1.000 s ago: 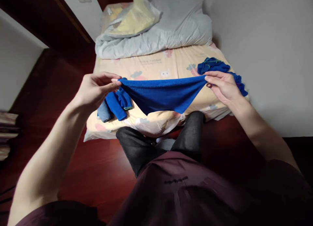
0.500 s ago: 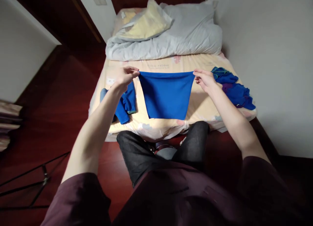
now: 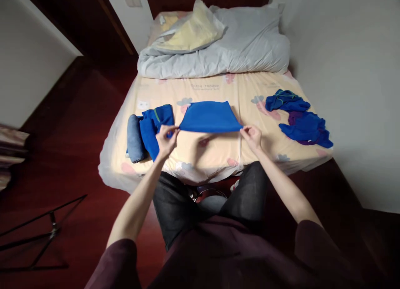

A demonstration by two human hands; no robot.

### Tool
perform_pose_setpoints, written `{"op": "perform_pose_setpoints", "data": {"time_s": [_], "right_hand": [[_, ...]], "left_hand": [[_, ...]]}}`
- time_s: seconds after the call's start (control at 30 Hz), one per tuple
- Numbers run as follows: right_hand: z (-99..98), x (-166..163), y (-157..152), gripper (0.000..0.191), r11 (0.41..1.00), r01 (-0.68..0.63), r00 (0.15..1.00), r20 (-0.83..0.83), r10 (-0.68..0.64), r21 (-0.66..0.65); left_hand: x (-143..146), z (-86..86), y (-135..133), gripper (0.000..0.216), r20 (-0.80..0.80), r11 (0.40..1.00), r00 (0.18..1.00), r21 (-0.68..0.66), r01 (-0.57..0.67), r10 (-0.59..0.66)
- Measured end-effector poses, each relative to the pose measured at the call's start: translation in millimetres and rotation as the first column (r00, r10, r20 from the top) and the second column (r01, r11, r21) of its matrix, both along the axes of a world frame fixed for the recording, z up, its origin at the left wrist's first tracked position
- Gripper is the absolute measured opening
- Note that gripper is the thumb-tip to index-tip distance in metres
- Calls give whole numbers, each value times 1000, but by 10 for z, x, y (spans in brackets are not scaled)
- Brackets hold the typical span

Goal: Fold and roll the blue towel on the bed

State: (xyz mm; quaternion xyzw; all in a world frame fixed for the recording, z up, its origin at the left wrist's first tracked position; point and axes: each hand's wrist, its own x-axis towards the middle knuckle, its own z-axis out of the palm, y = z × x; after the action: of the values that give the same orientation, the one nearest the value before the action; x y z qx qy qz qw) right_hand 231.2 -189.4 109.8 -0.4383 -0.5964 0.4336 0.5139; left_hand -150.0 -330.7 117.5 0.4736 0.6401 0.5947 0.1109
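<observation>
Nearest to us are our own dark red shirt (image 3: 237,255) and black trousers (image 3: 175,201), with our knees against the foot of the bed (image 3: 218,155). To the left, on the dark wooden floor (image 3: 78,126), stands a thin black metal stand (image 3: 46,234).

Our left hand (image 3: 166,137) pinches the near left corner of a blue cloth (image 3: 209,116) between thumb and fingers, and our right hand (image 3: 251,136) pinches the near right corner in the same way. The cloth stretches between the two hands and slopes away from us over the middle of the yellow patterned sheet (image 3: 215,89); we cannot tell whether its far edge touches the sheet. A shadow lies on the sheet below the near edge.

Just left of our left hand lie a folded blue cloth (image 3: 154,124) and, touching it on its left, a grey-blue roll (image 3: 135,138). Well to the right, near the wall (image 3: 350,72), sits a loose pile of blue cloths (image 3: 300,118) with some purple showing in it.

Farther back, a grey duvet (image 3: 237,47) is bunched across the head of the bed, and a yellow pillow (image 3: 190,30) rests on it.
</observation>
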Motion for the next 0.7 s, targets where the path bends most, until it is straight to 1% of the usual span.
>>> {"op": "perform_pose_setpoints", "data": {"time_s": [0.03,0.1,0.13,0.17,0.23,0.3,0.33,0.4,0.47,0.53,0.6,0.7], "right_hand": [[-199,22,-145,56,998,-13,1000,26,14,-67],[-562,76,-401,51,988,-24,997,68,34,-152],[-716,110,-510,50,976,-20,994,103,44,-215],[-848,148,-605,50,962,-21,989,134,60,-272],[-1042,223,-751,51,925,-37,979,171,108,-377],[-1154,276,-834,54,897,-66,976,159,149,-437],[-1186,288,-852,56,889,-71,978,143,151,-453],[-1213,283,-857,61,877,-56,985,116,126,-477],[-1212,250,-842,64,865,-25,991,99,86,-501],[-1199,217,-837,66,857,5,995,86,45,-516],[-1189,210,-855,65,861,22,998,60,10,-508],[-1200,270,-918,61,877,11,1000,24,1,-480]], "left_hand": [[84,-215,-147,22,11,999,1000,-35,-11,12],[233,-627,-427,23,15,991,1000,-134,0,2],[292,-814,-558,22,22,981,1000,-193,-1,5],[339,-984,-679,22,36,959,999,-283,0,11],[401,-1260,-882,24,85,911,996,-411,15,22],[428,-1449,-1007,29,141,886,990,-462,42,26],[434,-1512,-1032,33,170,887,985,-459,54,28],[437,-1583,-1015,42,253,900,966,-430,69,47],[437,-1597,-935,50,373,912,924,-401,82,80],[440,-1573,-848,54,471,917,875,-389,94,110],[449,-1535,-803,53,503,918,853,-388,80,138],[475,-1496,-854,47,494,921,853,-387,43,168]]}}
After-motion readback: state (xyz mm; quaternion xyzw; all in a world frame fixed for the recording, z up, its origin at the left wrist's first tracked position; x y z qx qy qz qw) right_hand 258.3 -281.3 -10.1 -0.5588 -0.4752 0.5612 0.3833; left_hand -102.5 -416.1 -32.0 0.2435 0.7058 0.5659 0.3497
